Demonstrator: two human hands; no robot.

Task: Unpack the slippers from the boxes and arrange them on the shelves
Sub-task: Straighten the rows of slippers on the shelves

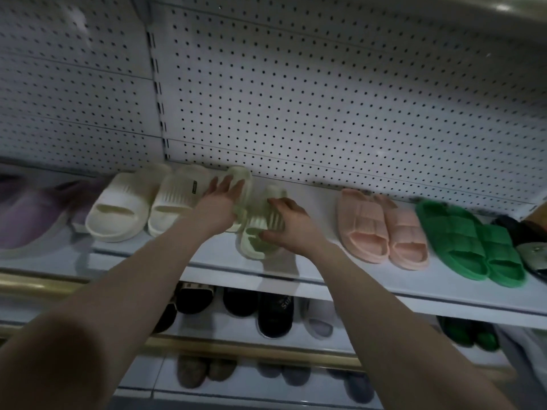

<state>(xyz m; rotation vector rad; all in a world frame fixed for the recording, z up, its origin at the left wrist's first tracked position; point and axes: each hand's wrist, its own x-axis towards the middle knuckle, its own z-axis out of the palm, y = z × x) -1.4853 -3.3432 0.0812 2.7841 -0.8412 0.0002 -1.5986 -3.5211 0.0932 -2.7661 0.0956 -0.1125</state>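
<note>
Now I am at the arranging step: the pale green pair is out on the shelf point(307, 187) and I am squaring it up. My left hand point(225, 193) lies with fingers stretched flat over the far pale green slipper point(241, 173), pressing on its strap without gripping it. My right hand point(291, 229) has fingers curled over the strap of the near pale green slipper point(254, 242), thumb at its lower edge, so it holds that one. The two slippers touch or overlap between my hands. They do not line up, the far one sitting further back toward the pegboard panel point(325, 99).

Just left of my left hand stands the cream pair point(174, 199), neat and side by side. Well to the right of my right hand is the pink pair point(381, 229), and beyond it the bright green pair point(470, 244). No box shows from here.

I judge the next move calls for drawing the far slipper forward under my flat palm while my right hand shifts the near one sideways. That should leave both toes level with the cream pair's front edge, with a gap like the one between the pink and green pairs. The foam looks light, so I would slide rather than lift, taking care not to nudge the cream slipper beside my left hand.
</note>
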